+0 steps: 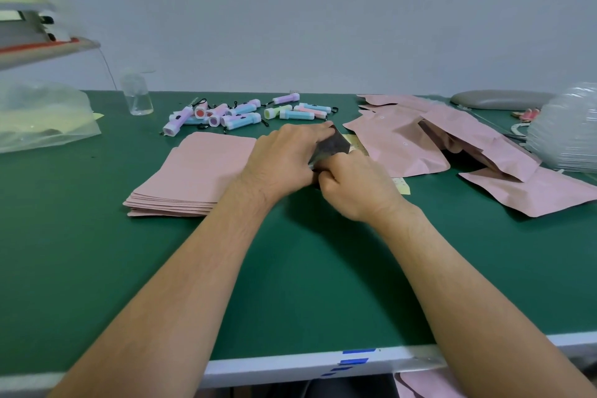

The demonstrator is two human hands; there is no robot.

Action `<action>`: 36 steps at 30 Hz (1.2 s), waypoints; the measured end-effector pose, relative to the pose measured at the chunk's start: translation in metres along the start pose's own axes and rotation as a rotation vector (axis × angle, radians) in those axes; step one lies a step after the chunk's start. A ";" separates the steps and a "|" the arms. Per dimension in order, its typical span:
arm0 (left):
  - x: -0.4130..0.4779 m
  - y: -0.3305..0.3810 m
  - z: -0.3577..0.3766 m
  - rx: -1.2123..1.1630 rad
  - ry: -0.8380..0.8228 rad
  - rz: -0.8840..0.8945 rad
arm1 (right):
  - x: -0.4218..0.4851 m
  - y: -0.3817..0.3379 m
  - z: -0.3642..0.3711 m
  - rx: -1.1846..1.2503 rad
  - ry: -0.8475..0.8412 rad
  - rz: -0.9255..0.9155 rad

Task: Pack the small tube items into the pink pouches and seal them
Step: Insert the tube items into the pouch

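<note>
Working on one pouch over the middle of the green table, tilted, with a dark, shiny face toward the camera and no pink side showing. Gripped from the left by the left hand, fingers curled over the upper edge. Pinched from the lower right by the right hand, fingers curled in at the near corner. No telling of any tube inside, with most of the pouch hidden behind the hands. Judged as either pressing the mouth shut or prising it open for filling; hard to say which. Just beside the left hand: a flat stack of empty pink pouches. Beyond, toward the far edge: a loose scatter of small pastel tube items, much like mini torches with black loops, apart from both hands. To the right: a heap of puffed pink pouches, overlapping, presumably filled. Beneath the held pouch: a yellow strip, perhaps a ruler. At far left: a clear bottle and a crumpled plastic bag. Next, if sealing: run pinched fingertips along the whole mouth to shut the closure end to end, then set down on the right-hand heap. If empty: spread the mouth wide, free one hand, reach to the scatter for a single tube, slide it in lengthwise.
</note>
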State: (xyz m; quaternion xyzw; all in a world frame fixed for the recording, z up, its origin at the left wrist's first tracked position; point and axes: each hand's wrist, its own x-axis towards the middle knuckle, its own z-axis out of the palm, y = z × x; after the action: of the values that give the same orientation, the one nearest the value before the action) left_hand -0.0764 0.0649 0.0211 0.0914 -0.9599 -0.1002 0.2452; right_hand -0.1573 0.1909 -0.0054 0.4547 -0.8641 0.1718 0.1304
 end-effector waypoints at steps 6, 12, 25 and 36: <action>0.000 0.006 0.003 0.025 0.022 0.021 | 0.000 0.002 0.006 0.068 -0.091 0.055; 0.000 0.010 0.002 0.049 0.012 0.016 | 0.005 0.005 0.012 0.273 -0.036 0.150; -0.001 0.021 0.011 0.072 -0.002 0.069 | 0.008 0.007 0.016 0.143 0.177 0.371; 0.000 0.009 0.000 0.007 0.016 -0.004 | -0.001 -0.003 0.001 0.383 0.093 -0.051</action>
State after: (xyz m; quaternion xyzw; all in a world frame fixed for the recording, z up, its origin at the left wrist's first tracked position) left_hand -0.0780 0.0740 0.0233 0.0952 -0.9581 -0.0966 0.2522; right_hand -0.1539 0.1899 -0.0058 0.4845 -0.7969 0.3505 0.0858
